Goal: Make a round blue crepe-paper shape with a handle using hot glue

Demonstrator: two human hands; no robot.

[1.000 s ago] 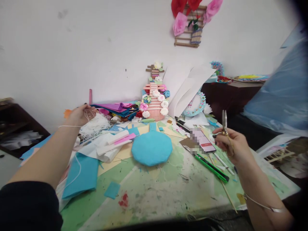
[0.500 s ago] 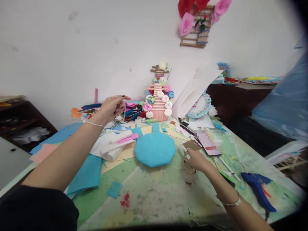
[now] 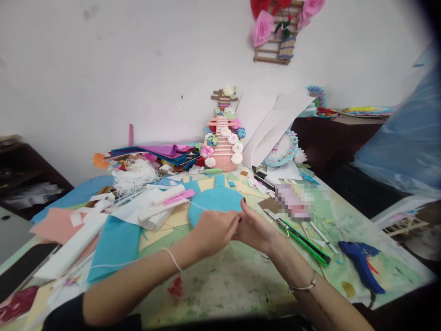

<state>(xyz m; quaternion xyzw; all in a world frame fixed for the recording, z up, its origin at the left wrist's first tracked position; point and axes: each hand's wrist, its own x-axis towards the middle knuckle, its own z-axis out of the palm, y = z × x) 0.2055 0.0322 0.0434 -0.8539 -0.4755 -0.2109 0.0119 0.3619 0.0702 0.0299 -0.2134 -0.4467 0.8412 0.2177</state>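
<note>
My left hand (image 3: 213, 230) and my right hand (image 3: 254, 228) meet over the near edge of a round blue paper shape (image 3: 214, 202) on the table. Both have their fingers pinched together around a thin white string (image 3: 203, 208) that runs over the blue shape. The string trails back along my left forearm toward a tangle of white string (image 3: 134, 174) at the back left. Small scissors (image 3: 279, 225) lie on the table just right of my right hand.
A green utility knife (image 3: 305, 241), white sticks and a phone (image 3: 292, 202) lie to the right, a blue glue gun (image 3: 361, 266) near the right edge. Coloured paper stacks (image 3: 155, 154), a pink flower-decked model (image 3: 222, 142) and white sheets stand at the back. Blue paper (image 3: 115, 248) lies left.
My left hand came down from the string tangle at the back to the blue shape. My right hand put down the scissors and joined it at the string.
</note>
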